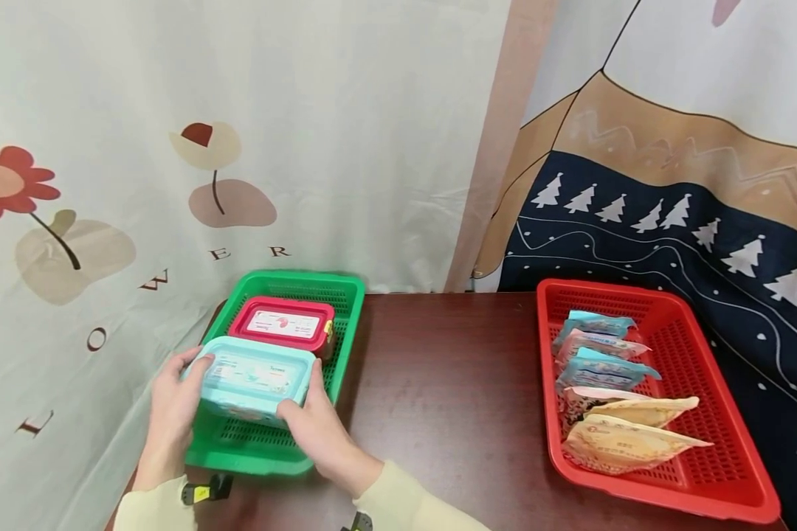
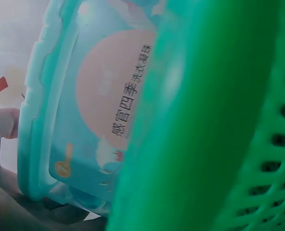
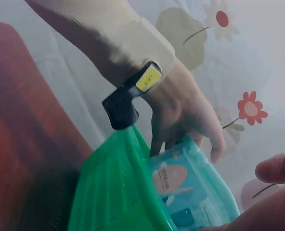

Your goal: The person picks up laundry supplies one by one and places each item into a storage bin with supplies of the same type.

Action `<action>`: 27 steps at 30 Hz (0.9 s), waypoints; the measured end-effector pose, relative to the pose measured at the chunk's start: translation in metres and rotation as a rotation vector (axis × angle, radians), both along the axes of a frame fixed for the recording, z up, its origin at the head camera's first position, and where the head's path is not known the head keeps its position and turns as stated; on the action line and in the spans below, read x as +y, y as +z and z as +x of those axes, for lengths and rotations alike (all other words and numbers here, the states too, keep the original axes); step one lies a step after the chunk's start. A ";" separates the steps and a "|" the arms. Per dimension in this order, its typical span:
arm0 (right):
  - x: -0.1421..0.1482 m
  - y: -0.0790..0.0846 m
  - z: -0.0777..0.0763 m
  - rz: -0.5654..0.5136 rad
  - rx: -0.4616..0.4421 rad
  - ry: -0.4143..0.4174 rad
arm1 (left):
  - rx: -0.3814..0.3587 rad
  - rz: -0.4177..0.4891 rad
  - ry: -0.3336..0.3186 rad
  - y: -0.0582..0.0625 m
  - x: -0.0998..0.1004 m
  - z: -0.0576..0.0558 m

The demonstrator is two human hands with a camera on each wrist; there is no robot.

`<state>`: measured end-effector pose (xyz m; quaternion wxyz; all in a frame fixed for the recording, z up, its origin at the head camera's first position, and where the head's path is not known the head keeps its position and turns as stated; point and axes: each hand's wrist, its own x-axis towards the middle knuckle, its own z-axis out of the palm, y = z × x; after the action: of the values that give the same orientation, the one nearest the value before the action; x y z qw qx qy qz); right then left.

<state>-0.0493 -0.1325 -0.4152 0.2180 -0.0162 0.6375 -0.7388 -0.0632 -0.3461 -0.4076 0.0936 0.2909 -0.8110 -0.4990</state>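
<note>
A light-blue plastic box of laundry pods is held slightly tilted over the near part of a green basket. My left hand grips its left end, and my right hand grips the right end with the thumb near the lid's edge. Printed lettering on the side of the pod box faces the left wrist view, where the basket rim hides part of it. Behind it, a crimson box with a white label sits in the basket. The right wrist view shows the box partly below the basket's rim.
On the right of the dark brown table stands a red basket. Several blue, pink and tan pouches stand in a row along its left side. A printed curtain hangs behind the table and along its left side.
</note>
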 end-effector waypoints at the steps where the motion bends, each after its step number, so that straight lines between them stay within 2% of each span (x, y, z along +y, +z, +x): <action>1: -0.001 0.000 0.001 -0.014 -0.021 -0.010 | -0.009 -0.005 -0.005 -0.001 0.000 -0.001; 6: -0.008 0.003 0.003 -0.067 -0.111 -0.063 | -0.061 -0.037 -0.058 -0.004 -0.002 -0.002; 14: -0.016 -0.002 0.005 -0.001 -0.180 -0.072 | -0.214 -0.129 -0.159 -0.007 -0.008 -0.001; 17: -0.018 -0.005 0.002 0.016 -0.175 -0.068 | -0.266 -0.161 -0.211 -0.008 -0.011 -0.004; 22: -0.018 -0.008 0.000 0.038 -0.137 -0.063 | -0.311 -0.217 -0.244 -0.011 -0.012 -0.008; 27: -0.012 -0.005 0.003 0.097 -0.045 -0.051 | -0.326 -0.283 -0.272 -0.010 -0.007 -0.006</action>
<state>-0.0463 -0.1446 -0.4200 0.2138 0.0270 0.6676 -0.7127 -0.0694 -0.3534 -0.4180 -0.0668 0.2399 -0.9087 -0.3351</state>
